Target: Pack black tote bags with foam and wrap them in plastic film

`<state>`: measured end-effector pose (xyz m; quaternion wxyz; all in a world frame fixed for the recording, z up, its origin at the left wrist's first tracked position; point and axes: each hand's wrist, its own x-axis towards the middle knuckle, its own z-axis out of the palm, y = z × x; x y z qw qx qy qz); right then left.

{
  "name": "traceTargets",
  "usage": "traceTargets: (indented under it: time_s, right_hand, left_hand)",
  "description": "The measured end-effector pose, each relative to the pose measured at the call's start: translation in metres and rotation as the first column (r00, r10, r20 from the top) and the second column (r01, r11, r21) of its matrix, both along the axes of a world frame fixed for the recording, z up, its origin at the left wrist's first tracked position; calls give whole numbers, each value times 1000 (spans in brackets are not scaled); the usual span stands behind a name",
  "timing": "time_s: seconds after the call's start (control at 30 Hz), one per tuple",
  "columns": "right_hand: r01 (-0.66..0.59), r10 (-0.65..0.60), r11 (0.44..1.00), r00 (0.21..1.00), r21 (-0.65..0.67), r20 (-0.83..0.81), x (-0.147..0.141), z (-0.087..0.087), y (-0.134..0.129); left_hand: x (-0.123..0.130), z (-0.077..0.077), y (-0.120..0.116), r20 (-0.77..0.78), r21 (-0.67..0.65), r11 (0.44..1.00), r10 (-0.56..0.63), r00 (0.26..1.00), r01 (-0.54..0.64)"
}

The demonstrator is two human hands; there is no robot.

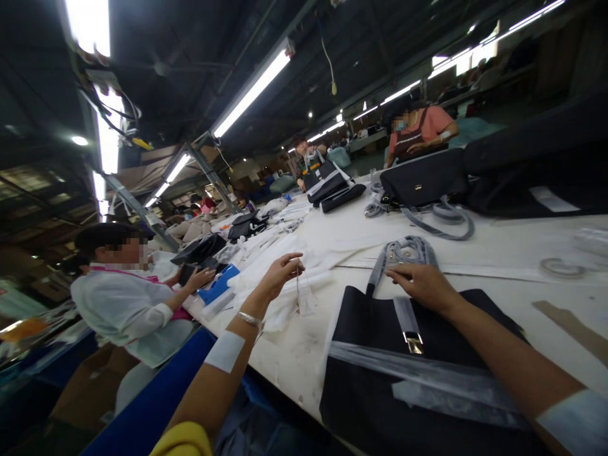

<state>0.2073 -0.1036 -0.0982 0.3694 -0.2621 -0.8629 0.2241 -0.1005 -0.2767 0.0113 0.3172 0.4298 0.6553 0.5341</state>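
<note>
A large black bag lies nearest the camera, at the lower right on the white table, with clear wrapping across its front and a gold clasp on a pale-wrapped tab. The right hand is above the bag's upper part, its thumb and fingertips drawn close together beside the grey-wrapped strap; whether anything is pinched between them, I cannot tell. The left hand, left of the bag and over the table, pinches a thin loop between thumb and fingers, with a small clear piece hanging at it. A bracelet circles the left wrist, and a white patch is on that forearm.

Beyond the bag, another black bag rests on the table with its wrapped strap coiled in front. White sheets are spread past the left hand. At the left, a person in white holds something dark near a blue object; across the table, a person in a pink top leans over dark bags
</note>
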Motion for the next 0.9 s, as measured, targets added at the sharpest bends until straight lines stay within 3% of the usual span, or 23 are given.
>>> traceTargets:
  time_s: [0.1,0.2,0.4,0.53,0.57,0.63,0.7,0.77,0.9]
  right_hand:
    - [-49,36,991,994,-123,-106,-2,13,-11]
    - [-158,104,943,976,-292,-191,-4,25,-22]
    - [-488,305,752,854,-443,-422,-6,25,-28]
    - [-585,335,591,804,-555,-490,-4,24,-27]
    - [-567,309,589,817,-576,-487,-3,24,-26]
    - [-476,199,657,857,-585,-475,-2,25,-23]
    - [-349,55,748,880,-564,-473,0,25,-18]
    - [-258,-50,804,868,-536,-493,1,26,-14]
    - [-235,-109,820,831,-522,-546,4,26,-10]
  left_hand:
    - [22,16,13,10,24,996,-85,996,84]
    - [51,23,29,93,46,987,-159,983,155]
    - [112,14,69,371,104,960,-281,885,261]
    - [136,11,86,395,159,901,-432,811,403]
    - [138,13,88,372,166,888,-459,807,429]
    - [137,17,91,275,150,869,-495,824,472]
    - [132,22,91,87,78,864,-503,860,498]
    - [125,26,89,-151,-48,863,-503,851,502]
    - [117,25,84,-539,-263,840,-536,650,475]
